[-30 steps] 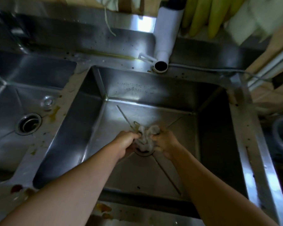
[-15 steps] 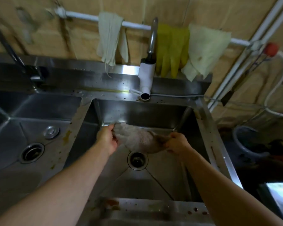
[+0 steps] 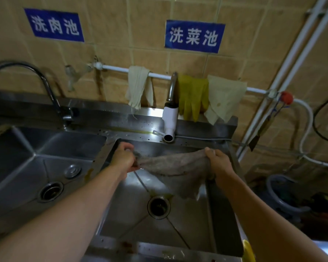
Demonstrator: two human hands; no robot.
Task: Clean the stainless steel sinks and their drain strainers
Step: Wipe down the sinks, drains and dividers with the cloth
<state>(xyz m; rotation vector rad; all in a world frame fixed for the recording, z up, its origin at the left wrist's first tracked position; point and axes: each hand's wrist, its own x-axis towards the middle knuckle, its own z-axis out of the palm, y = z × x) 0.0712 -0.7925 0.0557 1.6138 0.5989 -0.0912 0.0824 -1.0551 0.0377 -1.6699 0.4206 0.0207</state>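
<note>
In the middle of the frame a grey cloth (image 3: 170, 164) is hanging stretched between two hands above the right sink (image 3: 187, 224). The left hand (image 3: 124, 157) is gripping the cloth's left end with its fingers curled round a bunched corner, just below the sink's back rim. The right hand (image 3: 219, 161) is pinching the cloth's right end, thumb on top, near the sink's right wall. The cloth's lower edge is drooping toward the open drain (image 3: 158, 206) at the sink's bottom, in the lower centre of the frame, without touching it.

At the left of the frame the left sink (image 3: 27, 167) is showing its own drain (image 3: 50, 191), with a round metal stopper (image 3: 72, 171) lying just beside it, up and to the right. A white faucet spout (image 3: 169, 121) is pointing down over the right sink's back rim. Behind it, on a white wall pipe (image 3: 159, 75), a pale rag (image 3: 138, 87), yellow rubber gloves (image 3: 192, 95) and another pale cloth (image 3: 223, 97) are hanging. Two blue signs (image 3: 194, 36) are sitting on the tiled wall at the top of the frame.
</note>
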